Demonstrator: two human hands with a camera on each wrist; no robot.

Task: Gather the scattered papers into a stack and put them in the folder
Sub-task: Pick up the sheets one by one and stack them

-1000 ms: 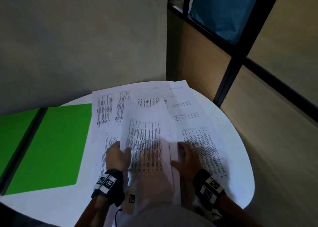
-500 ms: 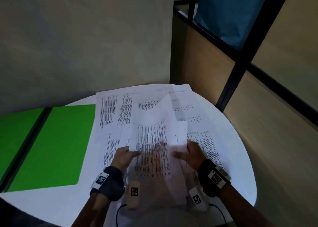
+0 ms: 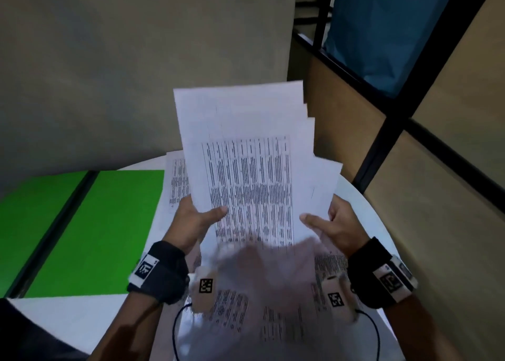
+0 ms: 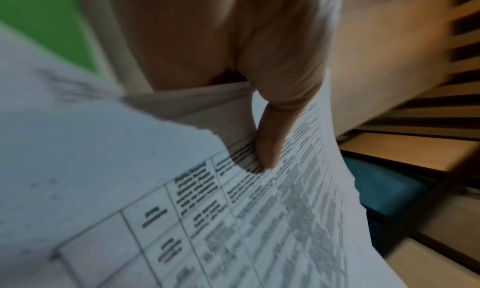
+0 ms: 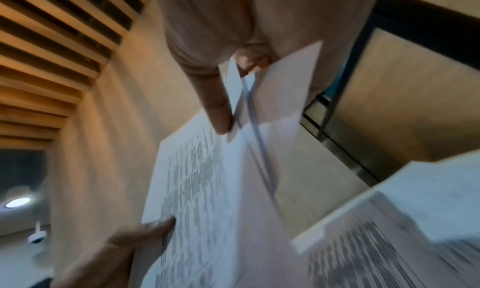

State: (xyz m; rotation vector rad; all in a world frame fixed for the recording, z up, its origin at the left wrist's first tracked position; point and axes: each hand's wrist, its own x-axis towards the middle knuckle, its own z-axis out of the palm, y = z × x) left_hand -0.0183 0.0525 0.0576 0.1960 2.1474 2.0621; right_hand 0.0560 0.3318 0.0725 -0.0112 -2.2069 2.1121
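Each wrist wears a black wrist strap (image 3: 161, 274) bearing a white square-coded tag. Pale camera pods (image 3: 203, 288) with coded stickers sit beneath, trailing thin black cables (image 3: 176, 330).

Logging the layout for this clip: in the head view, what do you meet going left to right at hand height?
green folder → left hand → held stack of papers → right hand → bare rim of the white table → wood-panelled wall.
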